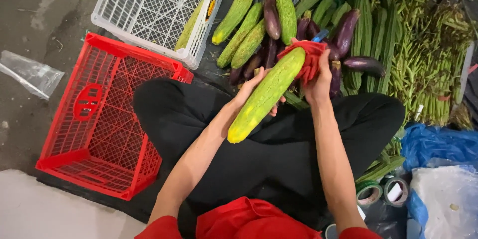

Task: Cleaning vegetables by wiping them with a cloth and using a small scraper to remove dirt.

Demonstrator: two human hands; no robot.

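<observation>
Sitting cross-legged in black trousers (279, 144) on the grey concrete floor (30, 30), we look down on a spread of produce. Largest is the wide heap of thin green beans and long ridged gourds (423, 55) at the right edge, lying on dark sheeting. Next comes the empty red plastic lattice crate (94, 119), tipped against our left knee, and above it the white plastic lattice crate (154, 5) with one pale cucumber lying inside against its wall. Between the crates and the beans sits a pile of long green cucumbers and dark purple eggplants (269, 25), mixed and touching one another.

Over our lap we hold a long yellow-green cucumber (266, 94) at a slant — its yellow end low toward our left thigh, its green end up near the pile. Our left hand (251, 89) cups it from below at the middle, fingers curled partway around it. Our right hand (318, 82) is closed on a crumpled red cloth (308, 57), which is pressed over the cucumber's upper end.

Smaller things lie around: a blue plastic bag (438, 144) at the right, a clear plastic bag (30, 74) on the floor at the left — and two rolls of tape (383, 191) just beside our right knee.
</observation>
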